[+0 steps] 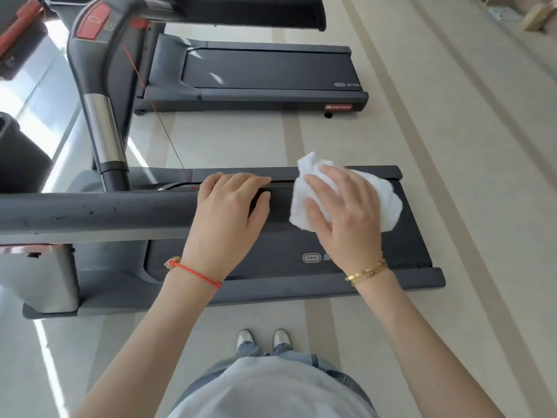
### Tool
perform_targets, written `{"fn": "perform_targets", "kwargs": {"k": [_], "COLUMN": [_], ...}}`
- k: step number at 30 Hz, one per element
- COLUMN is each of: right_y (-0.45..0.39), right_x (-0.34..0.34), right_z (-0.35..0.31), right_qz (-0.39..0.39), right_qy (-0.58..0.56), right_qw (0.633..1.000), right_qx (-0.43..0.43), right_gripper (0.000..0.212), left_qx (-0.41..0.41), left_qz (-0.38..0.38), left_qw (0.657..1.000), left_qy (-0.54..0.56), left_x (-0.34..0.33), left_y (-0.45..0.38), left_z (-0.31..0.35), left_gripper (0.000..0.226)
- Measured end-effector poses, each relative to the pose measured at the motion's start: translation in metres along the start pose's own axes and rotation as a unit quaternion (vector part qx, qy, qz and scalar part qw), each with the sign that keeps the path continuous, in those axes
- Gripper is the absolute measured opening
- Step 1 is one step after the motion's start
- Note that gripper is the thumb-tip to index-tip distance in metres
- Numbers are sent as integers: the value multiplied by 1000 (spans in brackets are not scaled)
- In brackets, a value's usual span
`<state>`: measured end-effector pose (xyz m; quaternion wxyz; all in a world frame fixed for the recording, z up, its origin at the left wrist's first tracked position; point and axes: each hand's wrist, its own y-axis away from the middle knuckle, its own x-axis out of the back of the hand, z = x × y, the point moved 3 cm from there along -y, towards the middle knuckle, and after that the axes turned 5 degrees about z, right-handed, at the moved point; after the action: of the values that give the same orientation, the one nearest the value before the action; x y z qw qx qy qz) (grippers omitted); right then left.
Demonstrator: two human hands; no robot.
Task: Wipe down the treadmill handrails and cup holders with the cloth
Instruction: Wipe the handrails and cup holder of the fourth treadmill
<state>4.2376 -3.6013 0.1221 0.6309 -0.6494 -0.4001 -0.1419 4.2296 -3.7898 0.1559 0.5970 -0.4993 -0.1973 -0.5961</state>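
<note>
We stand beside the treadmill, looking down at the near handrail, a dark padded bar whose long axis runs left to right across the view and ends under our hands. Our left hand rests over the bar's end, fingers curled over its top and thumb along the near side. Our right hand sits just to the right of it, its grip spread, fingers laid over the bunched white cloth and pressing it at the tip of the rail. The unwiped length of the handrail lies to the left of the cloth, so we judge the next wipe should travel leftward along the bar, with the left hand in its path.
</note>
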Motion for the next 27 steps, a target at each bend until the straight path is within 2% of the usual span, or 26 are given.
{"fn": "perform_targets", "kwargs": {"k": [4,6,8,10,15,17,19,20,21,23,27], "right_y": [-5,-13,-13,-2,30,17,1,-1,-1,6,34], "right_x": [15,14,12,15,17,15,9,7,6,8,18], "right_z": [45,68,84,85,75,91,109,114,117,115,93], "right_qz": [-6,-35,-51,-41,0,-21,-101,-139,-160,-134,-41], "right_qy": [-34,-109,-166,-173,-201,-260,-337,-350,-344,-335,-275], "right_qw": [992,969,945,944,952,926,867,849,848,862,932], "right_qx": [-119,-218,-278,-279,-233,-273,-352,-370,-370,-356,-232], "right_gripper": [29,32,30,25,35,30,26,25,25,22,32], "left_qx": [-13,-16,-22,-25,-13,-6,-2,0,1,3,7], "left_qz": [-28,-39,-51,-65,-55,-45,-36,-33,-30,-24,-5], "left_qw": [1000,999,998,997,998,999,999,999,999,999,1000], "left_qy": [2,-1,-7,-18,-24,-23,-22,-22,-24,-24,-22], "left_x": [-16,-24,-32,-41,-51,-53,-54,-54,-55,-56,-56], "left_y": [-9,-14,-17,-19,-22,-24,-23,-23,-22,-21,-20], "left_z": [26,38,48,55,62,63,65,66,67,69,71], "left_gripper": [28,29,30,32,32,30,29,29,28,28,26]}}
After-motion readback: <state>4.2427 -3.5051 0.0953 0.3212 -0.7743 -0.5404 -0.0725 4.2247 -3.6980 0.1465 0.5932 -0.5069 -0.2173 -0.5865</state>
